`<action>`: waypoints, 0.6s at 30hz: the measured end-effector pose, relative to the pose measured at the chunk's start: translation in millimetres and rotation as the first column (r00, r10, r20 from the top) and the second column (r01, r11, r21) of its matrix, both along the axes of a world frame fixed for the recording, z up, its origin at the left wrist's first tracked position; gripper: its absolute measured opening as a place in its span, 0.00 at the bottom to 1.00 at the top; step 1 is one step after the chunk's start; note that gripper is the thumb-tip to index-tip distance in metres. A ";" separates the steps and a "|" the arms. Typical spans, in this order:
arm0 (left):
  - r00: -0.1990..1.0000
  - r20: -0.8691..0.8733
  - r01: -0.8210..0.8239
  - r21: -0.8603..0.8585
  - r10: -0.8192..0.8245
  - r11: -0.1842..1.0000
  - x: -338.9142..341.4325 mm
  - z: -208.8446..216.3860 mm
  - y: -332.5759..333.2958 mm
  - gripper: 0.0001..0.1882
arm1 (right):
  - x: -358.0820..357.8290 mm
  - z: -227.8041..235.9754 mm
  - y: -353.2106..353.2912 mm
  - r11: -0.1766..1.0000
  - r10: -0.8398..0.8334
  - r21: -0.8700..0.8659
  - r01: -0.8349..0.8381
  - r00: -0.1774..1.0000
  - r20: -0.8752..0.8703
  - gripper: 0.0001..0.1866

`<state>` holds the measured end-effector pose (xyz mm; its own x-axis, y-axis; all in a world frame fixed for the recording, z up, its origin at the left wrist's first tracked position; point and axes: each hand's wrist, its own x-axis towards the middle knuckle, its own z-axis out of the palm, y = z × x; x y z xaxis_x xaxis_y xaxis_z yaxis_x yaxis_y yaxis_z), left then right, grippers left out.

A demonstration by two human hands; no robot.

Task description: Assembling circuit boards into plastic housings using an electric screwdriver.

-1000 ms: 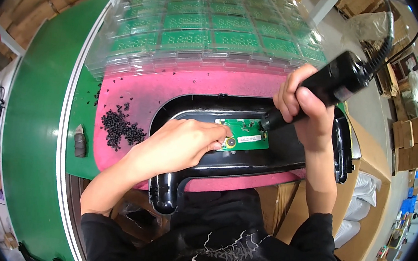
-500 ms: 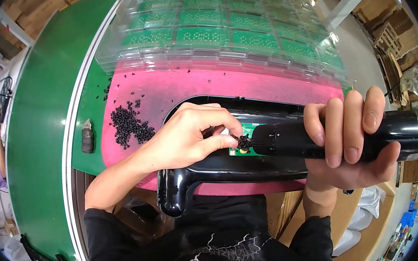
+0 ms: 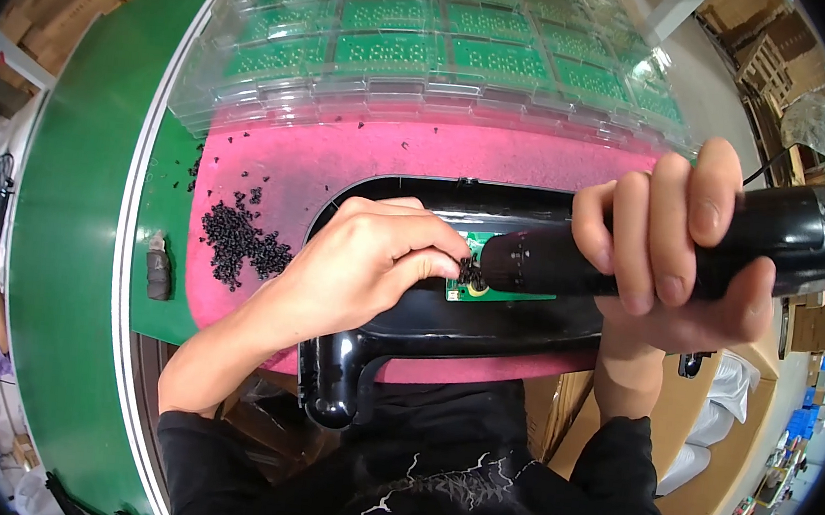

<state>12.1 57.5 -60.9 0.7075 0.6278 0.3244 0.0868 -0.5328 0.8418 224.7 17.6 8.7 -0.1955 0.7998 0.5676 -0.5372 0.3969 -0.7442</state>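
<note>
— Gripping what? 
— Right hand fingers clamp a black electric screwdriver; it lies crosswise, tip pointing left onto a small green circuit board in a black housing. 
— And the left hand? 
— Fingertips pinched together at the tip. Clear trays of green boards lie beyond; brown cartons stand right.

The circuit board lies in the housing, which rests on the mat. A heap of screws sits on the mat left of the housing. Trays of circuit boards stand behind the mat.
</note>
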 end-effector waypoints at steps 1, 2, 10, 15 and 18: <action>0.999 0.001 -0.052 0.119 0.052 0.992 -0.4 -0.4 0.6 0.05 | -1.6 0.2 0.1 0.997 -0.065 -0.033 0.066 0.998 0.023 0.18; 0.995 0.001 -0.101 0.158 0.102 0.982 -0.4 -0.7 0.1 0.04 | -1.7 -1.6 2.9 0.995 -0.083 -0.043 0.086 0.994 0.075 0.19; 0.980 -0.139 -0.115 0.180 0.141 0.977 -1.5 -3.6 -2.7 0.04 | -7.1 -21.8 10.7 0.968 -0.200 -0.099 0.232 0.945 0.260 0.17; 0.978 -0.171 -0.086 0.177 0.117 0.980 -1.8 -7.8 -3.9 0.05 | -11.8 -24.8 12.6 0.977 -0.174 -0.093 0.193 0.967 0.184 0.14; 0.977 -0.192 -0.064 0.175 0.098 0.982 -3.1 -5.3 -2.4 0.06 | -13.6 -24.9 13.0 0.968 -0.202 -0.080 0.237 0.929 0.311 0.17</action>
